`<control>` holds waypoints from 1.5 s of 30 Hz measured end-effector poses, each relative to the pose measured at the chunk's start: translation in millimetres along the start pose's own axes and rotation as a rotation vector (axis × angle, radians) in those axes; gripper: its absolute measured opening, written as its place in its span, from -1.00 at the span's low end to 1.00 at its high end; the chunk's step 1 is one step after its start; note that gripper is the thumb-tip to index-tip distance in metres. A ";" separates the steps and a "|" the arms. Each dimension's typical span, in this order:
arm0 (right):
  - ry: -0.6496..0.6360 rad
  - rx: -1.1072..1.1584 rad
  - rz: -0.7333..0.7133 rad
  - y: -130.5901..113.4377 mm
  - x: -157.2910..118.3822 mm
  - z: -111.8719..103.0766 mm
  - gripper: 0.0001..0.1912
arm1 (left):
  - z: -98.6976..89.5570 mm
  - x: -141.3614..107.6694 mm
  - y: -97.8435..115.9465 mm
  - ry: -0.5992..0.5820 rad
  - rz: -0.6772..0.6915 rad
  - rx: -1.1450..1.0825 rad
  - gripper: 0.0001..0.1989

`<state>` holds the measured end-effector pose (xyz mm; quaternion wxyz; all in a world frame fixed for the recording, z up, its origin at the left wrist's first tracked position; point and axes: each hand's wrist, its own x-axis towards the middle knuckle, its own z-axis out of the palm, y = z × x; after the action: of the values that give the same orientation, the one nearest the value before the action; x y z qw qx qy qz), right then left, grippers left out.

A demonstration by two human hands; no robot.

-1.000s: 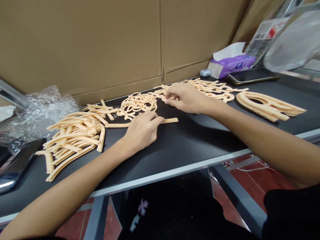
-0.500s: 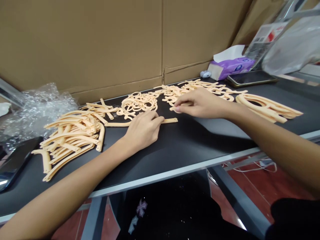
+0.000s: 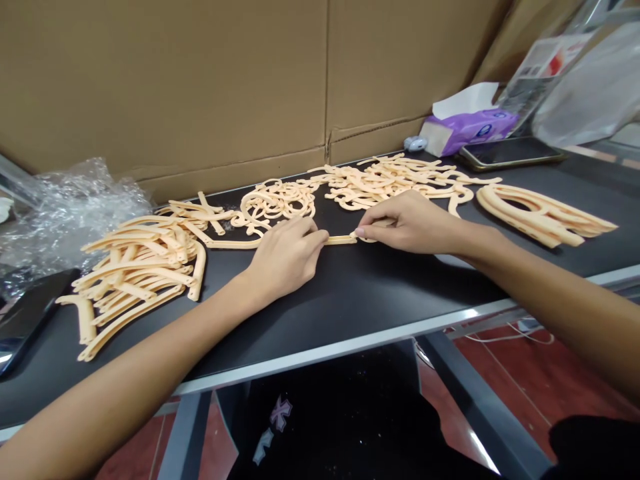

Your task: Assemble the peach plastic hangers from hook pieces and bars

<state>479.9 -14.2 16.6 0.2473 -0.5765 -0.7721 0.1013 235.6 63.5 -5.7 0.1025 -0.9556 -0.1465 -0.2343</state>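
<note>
- Head view, working area: black-topped table (image 3: 400, 300) with a metal front edge (image 3: 350, 348).
- Peach plastic strip (image 3: 340, 240): long and narrow, flat on the tabletop, near centre of frame, running 9 to 3 under both hands.
- Left hand (image 3: 285, 257): fingers together and curled over the strip's middle, fingertips on it. Thumb hidden, so pinch or press: cannot tell.
- Right hand (image 3: 413, 223): thumb and forefinger pinching the strip's right end, other fingers loosely curled.
- Hands almost meet, with a short exposed length of strip between them.
- Loose peach pieces, same material:
  - 9 o'clock from the strip: heap of curved bars (image 3: 137, 267).
  - 11 o'clock: tangle of loops (image 3: 275, 207), touching the strip's left end.
  - 1 o'clock: longer tangle (image 3: 390, 180).
  - 3 o'clock: stack of U-shaped pieces (image 3: 540, 213).
- Far edge: cardboard sheet (image 3: 175, 87) standing behind the table.
- Far-right corner: purple tissue pack (image 3: 470, 130), smartphone (image 3: 510, 153), clear plastic bag (image 3: 590, 87).
- Far left: bubble wrap (image 3: 75, 213).
- Near-left corner: dark tablet or phone (image 3: 30, 320), type unclear.
</note>
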 end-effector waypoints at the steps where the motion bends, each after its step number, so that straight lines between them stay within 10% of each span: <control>1: 0.000 0.001 -0.003 0.4 0.0 0.4 -0.76 | 0.3 0.0 -0.4 0.003 0.002 -0.001 -0.75; 45: -0.119 -0.201 -0.070 1.8 1.3 -1.2 -0.69 | 2.4 1.7 0.1 -0.013 -0.010 -0.015 -0.73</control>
<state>481.7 -12.6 17.2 0.1456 -0.5639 -0.8114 0.0487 238.0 64.5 -7.0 0.0930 -0.9571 -0.1502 -0.2298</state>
